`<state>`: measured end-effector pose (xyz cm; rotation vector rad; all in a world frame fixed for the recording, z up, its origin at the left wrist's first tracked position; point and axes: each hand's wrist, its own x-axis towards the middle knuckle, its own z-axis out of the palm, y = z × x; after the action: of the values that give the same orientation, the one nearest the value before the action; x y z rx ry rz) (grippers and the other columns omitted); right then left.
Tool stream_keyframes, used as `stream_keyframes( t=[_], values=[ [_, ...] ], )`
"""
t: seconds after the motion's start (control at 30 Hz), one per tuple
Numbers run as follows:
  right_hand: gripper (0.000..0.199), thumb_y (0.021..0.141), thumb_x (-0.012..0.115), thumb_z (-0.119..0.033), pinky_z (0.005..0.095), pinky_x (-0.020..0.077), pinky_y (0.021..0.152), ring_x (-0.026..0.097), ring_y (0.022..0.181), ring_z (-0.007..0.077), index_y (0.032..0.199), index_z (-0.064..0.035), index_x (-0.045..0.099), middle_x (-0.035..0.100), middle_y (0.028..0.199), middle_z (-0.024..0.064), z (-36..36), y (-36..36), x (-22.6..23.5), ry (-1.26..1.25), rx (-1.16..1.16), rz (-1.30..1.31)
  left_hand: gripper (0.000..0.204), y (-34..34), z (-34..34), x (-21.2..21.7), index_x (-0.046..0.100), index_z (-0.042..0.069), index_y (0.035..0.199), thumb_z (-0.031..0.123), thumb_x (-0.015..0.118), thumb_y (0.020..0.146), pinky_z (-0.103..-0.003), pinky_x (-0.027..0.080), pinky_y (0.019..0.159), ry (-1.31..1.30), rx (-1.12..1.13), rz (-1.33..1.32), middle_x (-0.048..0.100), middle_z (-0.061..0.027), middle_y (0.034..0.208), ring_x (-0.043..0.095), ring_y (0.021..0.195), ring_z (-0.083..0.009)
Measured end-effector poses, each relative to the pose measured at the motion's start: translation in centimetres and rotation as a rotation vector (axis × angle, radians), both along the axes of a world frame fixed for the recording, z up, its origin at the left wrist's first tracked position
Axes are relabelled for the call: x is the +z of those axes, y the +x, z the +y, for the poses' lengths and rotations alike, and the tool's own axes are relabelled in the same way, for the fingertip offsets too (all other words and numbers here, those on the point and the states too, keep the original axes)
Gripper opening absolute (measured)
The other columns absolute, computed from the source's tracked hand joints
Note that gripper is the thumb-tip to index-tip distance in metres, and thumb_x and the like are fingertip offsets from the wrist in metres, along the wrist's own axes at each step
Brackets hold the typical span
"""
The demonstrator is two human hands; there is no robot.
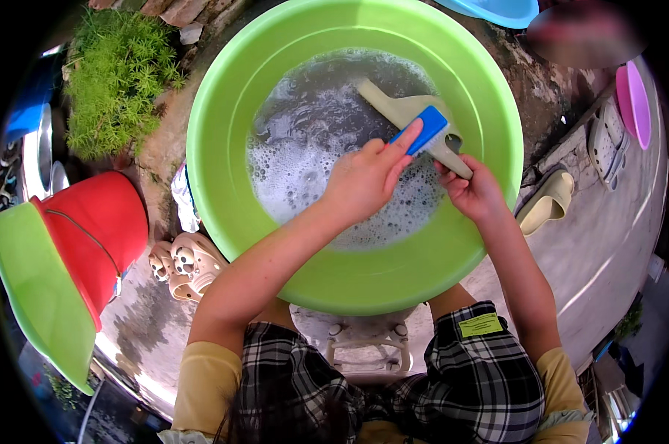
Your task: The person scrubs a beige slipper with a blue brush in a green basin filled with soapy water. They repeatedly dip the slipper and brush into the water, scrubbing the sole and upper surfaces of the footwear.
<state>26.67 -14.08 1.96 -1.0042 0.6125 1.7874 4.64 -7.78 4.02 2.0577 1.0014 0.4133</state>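
Scrubbing appears unfinished: beige rubbery slipper held over grey sudsy water in round lime-green plastic tub. Left hand curled around blue rectangular brush; right hand pinching slipper's near end. Rinsing presumably remains. Pale yellowish slipper lies on grey concrete ground; whether washed, cannot tell.

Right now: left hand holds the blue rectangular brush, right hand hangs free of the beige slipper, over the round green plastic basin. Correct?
No: head view shows right hand gripping the beige slipper by its near end. Left hand holding the blue brush over the green basin stands.
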Motion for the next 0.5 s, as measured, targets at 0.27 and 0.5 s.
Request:
stream_keyframes(
  t=[0.27,0.5],
  values=[
    [0.03,0.092,0.037,-0.014,0.0194,0.0482,0.046,0.052,0.06,0.0155,0.107,0.0104,0.045,0.056,0.086,0.0199,-0.3,0.4,0.2,-0.029,-0.072,0.169,0.046,-0.1,-0.5,0.3,0.042,0.018,0.135,0.016,0.053,0.09,-0.037,0.043,0.058,-0.146,0.09,-0.198,0.054,-0.0147,0.067,0.054,0.059,-0.0287],
    [0.028,0.092,0.037,-0.013,0.0199,0.0468,0.044,0.05,0.058,0.0142,0.104,0.0111,0.044,0.053,0.081,0.0168,0.1,0.6,0.2,-0.033,-0.096,0.205,0.043,-2.9,7.3,-4.6,0.044,0.026,0.132,0.024,0.049,0.09,-0.046,0.047,0.06,0.127,0.279,0.435,0.06,-0.0171,0.074,0.059,0.067,-0.0353]
  ],
)
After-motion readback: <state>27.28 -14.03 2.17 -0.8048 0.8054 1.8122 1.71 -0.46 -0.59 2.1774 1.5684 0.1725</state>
